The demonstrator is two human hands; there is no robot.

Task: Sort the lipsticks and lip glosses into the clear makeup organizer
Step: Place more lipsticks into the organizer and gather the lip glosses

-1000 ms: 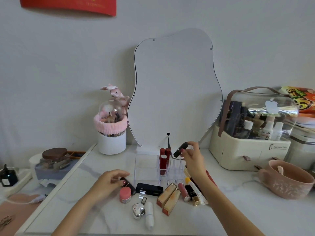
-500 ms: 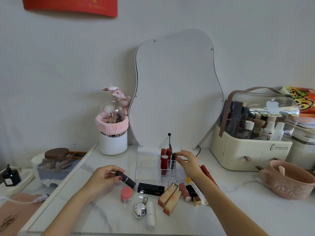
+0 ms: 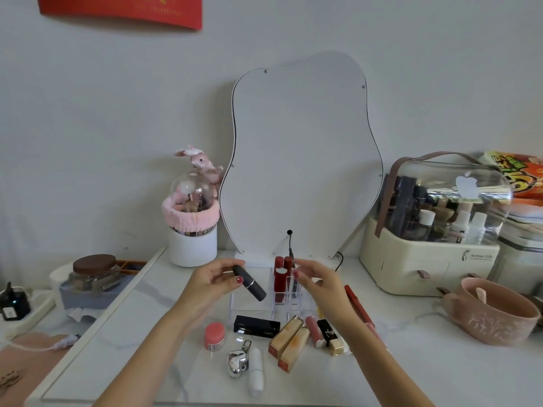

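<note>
My left hand [image 3: 210, 279] holds a dark grey lipstick tube [image 3: 249, 283] tilted in the air, just left of the clear makeup organizer [image 3: 245, 304]. Two red lip glosses [image 3: 281, 279] stand upright in the organizer's slots, with a dark tube beside them behind my right hand. My right hand [image 3: 318, 284] hovers over the organizer, fingers spread and empty. In front lie a black lipstick box [image 3: 256, 326], two gold-and-red lipsticks [image 3: 289, 340], a pink gloss [image 3: 313, 330], a black-and-gold lipstick [image 3: 330, 336], a white tube [image 3: 255, 370] and a long red pencil [image 3: 358, 304].
A wavy mirror [image 3: 299, 154] stands behind the organizer. A white brush holder [image 3: 192, 245] is at back left, a cream cosmetics case [image 3: 426, 254] at right, a pink bowl [image 3: 493, 315] near it. A pink jar [image 3: 214, 336] and silver heart keychain [image 3: 237, 362] lie in front.
My right hand put its dark tube into the organizer and let go, now lifting off empty. My left hand picked the dark grey lipstick up from the table and raised it toward the organizer.
</note>
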